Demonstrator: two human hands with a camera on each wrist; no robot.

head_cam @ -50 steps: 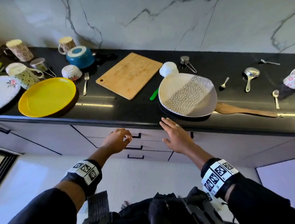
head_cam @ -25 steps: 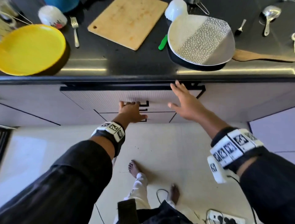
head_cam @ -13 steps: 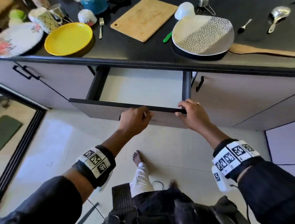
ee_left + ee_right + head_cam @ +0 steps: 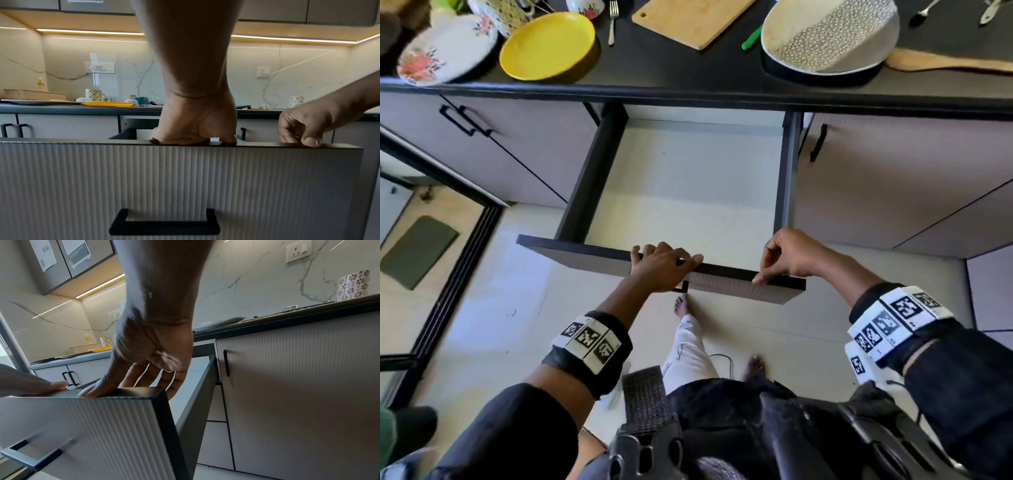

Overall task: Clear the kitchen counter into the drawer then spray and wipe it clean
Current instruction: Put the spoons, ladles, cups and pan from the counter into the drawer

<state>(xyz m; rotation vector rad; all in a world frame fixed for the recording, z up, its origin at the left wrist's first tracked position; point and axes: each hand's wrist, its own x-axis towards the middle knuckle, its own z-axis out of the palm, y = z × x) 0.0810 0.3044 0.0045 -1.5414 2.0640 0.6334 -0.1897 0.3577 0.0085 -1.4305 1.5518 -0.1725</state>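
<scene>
Because the drawer (image 4: 685, 185) sticks far out from under the counter (image 4: 688, 90), it could go wrong in a few ways. I think one more hard pull might bang it against its stop or tip it down, since nothing shows inside it to weigh it. The person's bare foot (image 4: 681, 305) is on the floor right below the drawer front, so the front could bump a leg.

The left hand (image 4: 662, 265) is curled over the top edge of the drawer front, near the middle, and it grips that edge tight. The right hand (image 4: 789, 255) is close to the right corner. Its fingers (image 4: 144, 378) hang fairly straight behind the front, and the thumb lies on top. It touches the edge more than it grips it.

Up on the counter, the yellow plate (image 4: 548, 46), the flowered plate (image 4: 445, 51), the cutting board (image 4: 691, 20) and the big speckled dish (image 4: 828, 34) all wait to go in.
</scene>
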